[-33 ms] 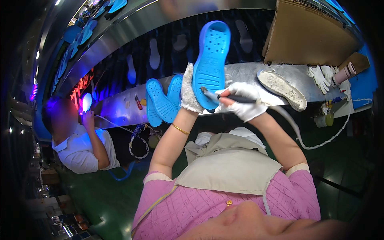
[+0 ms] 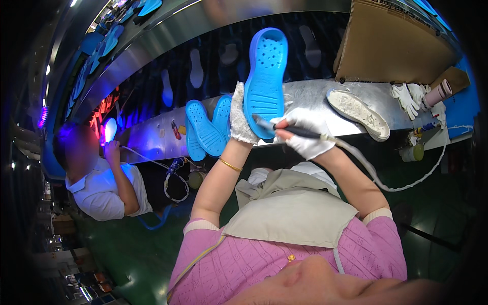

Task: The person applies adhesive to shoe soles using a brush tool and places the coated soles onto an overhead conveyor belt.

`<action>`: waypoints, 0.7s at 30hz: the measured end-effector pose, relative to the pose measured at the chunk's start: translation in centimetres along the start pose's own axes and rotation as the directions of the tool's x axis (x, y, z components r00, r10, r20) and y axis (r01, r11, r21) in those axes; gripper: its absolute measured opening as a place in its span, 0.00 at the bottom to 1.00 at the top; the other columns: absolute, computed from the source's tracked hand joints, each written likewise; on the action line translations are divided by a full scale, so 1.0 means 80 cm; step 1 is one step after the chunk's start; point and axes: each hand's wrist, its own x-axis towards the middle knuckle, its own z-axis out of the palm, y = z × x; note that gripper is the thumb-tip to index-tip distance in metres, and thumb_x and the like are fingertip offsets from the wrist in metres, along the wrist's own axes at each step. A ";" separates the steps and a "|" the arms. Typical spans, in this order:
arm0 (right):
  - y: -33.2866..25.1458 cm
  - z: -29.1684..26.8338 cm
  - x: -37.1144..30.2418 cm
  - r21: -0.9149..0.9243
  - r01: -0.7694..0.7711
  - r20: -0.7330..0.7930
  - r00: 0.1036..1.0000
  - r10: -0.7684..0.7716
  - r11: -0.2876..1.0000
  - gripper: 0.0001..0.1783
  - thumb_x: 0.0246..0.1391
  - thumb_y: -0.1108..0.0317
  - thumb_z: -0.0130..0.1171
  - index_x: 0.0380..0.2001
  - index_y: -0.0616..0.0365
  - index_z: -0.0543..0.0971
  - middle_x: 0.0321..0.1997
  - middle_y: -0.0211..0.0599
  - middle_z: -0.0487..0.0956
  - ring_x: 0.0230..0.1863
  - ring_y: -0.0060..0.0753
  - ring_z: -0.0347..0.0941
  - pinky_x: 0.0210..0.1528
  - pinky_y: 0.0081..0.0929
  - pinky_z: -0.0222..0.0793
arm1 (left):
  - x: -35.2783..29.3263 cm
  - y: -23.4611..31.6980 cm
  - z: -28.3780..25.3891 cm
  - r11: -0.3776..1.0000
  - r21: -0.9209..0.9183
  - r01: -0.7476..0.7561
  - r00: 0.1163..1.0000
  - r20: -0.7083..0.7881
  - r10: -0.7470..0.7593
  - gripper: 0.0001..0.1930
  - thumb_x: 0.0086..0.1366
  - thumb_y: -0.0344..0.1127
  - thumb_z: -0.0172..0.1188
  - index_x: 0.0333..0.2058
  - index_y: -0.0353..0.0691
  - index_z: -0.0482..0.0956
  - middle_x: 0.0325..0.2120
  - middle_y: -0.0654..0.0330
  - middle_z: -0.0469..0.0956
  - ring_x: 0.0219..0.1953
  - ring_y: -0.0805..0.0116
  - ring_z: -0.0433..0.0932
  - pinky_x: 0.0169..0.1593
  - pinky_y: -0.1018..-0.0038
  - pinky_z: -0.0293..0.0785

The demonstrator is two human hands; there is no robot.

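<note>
My left hand (image 2: 240, 114), in a white knit glove, grips a blue shoe sole (image 2: 265, 76) by its left edge near the lower end. The sole is upright, its holed and ribbed inner face toward me. My right hand (image 2: 308, 133) wears a white glove with bare fingertips. It is closed round the dark handle of a brush (image 2: 300, 130), whose tip lies on or just over the lower end of the sole. A pale hose (image 2: 362, 161) runs from the handle's rear. Several more blue soles (image 2: 204, 128) lean together on the bench edge to the left.
On the metal bench (image 2: 325, 96) lies a sole-shaped tray (image 2: 358, 114) coated in white residue. White gloves (image 2: 405, 100) and a pink cylinder (image 2: 438, 94) are farther right, below a cardboard sheet (image 2: 391, 46). Dark conveyor (image 2: 218, 71) carries soles behind. A co-worker (image 2: 109, 178) sits left, holding a lit sole.
The blue sole has shifted slightly left and tilted a little. My right hand and the brush have moved slightly left and down along the sole's lower end.
</note>
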 end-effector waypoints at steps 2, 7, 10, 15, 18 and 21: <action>-0.017 0.005 -0.002 0.245 -0.278 0.162 0.956 0.243 0.929 0.08 0.44 0.76 0.66 0.30 0.60 0.79 0.27 0.35 0.79 0.29 0.23 0.76 0.33 0.20 0.73 | -0.012 -0.002 0.003 0.999 -0.035 0.041 0.999 0.035 -0.040 0.37 0.63 0.62 0.40 0.56 0.34 0.63 0.48 0.42 0.71 0.47 0.48 0.74 0.51 0.56 0.73; 0.001 -0.011 0.031 0.331 -0.094 -0.088 0.988 0.130 0.939 0.08 0.43 0.78 0.66 0.30 0.60 0.79 0.29 0.36 0.80 0.29 0.24 0.76 0.34 0.20 0.73 | -0.016 -0.005 -0.011 1.000 -0.023 -0.020 0.997 -0.072 0.018 0.29 0.64 0.55 0.44 0.49 0.33 0.69 0.43 0.49 0.75 0.42 0.56 0.76 0.50 0.61 0.72; -0.017 -0.007 0.039 -0.264 0.365 -0.052 0.919 -0.391 0.893 0.12 0.37 0.80 0.67 0.28 0.58 0.78 0.31 0.38 0.78 0.33 0.34 0.76 0.38 0.26 0.71 | -0.018 -0.009 0.001 0.998 -0.036 -0.056 0.994 -0.098 0.053 0.27 0.64 0.55 0.45 0.48 0.35 0.70 0.41 0.51 0.76 0.40 0.57 0.76 0.50 0.62 0.72; -0.018 -0.029 0.039 0.187 -0.340 0.211 0.930 0.300 0.922 0.10 0.41 0.76 0.68 0.29 0.61 0.79 0.33 0.37 0.81 0.35 0.27 0.77 0.41 0.25 0.74 | -0.033 0.001 0.005 0.999 -0.040 0.020 0.999 0.027 -0.019 0.33 0.64 0.59 0.41 0.53 0.34 0.67 0.46 0.47 0.74 0.45 0.53 0.76 0.52 0.60 0.71; -0.006 -0.051 0.071 0.165 -0.230 0.016 0.973 0.230 0.959 0.09 0.41 0.76 0.68 0.26 0.62 0.78 0.33 0.41 0.81 0.34 0.28 0.78 0.38 0.24 0.75 | -0.048 -0.002 0.006 0.928 -0.332 0.168 0.976 0.186 -0.110 0.35 0.64 0.59 0.40 0.58 0.33 0.59 0.53 0.43 0.66 0.51 0.45 0.70 0.58 0.49 0.64; -0.018 -0.064 0.097 0.254 -0.380 0.000 0.920 0.393 0.889 0.07 0.43 0.79 0.66 0.26 0.62 0.78 0.28 0.40 0.80 0.26 0.26 0.75 0.31 0.22 0.72 | -0.060 -0.010 0.021 0.991 -0.062 0.116 0.986 0.128 -0.108 0.37 0.63 0.61 0.40 0.60 0.34 0.57 0.55 0.43 0.64 0.54 0.42 0.68 0.57 0.48 0.65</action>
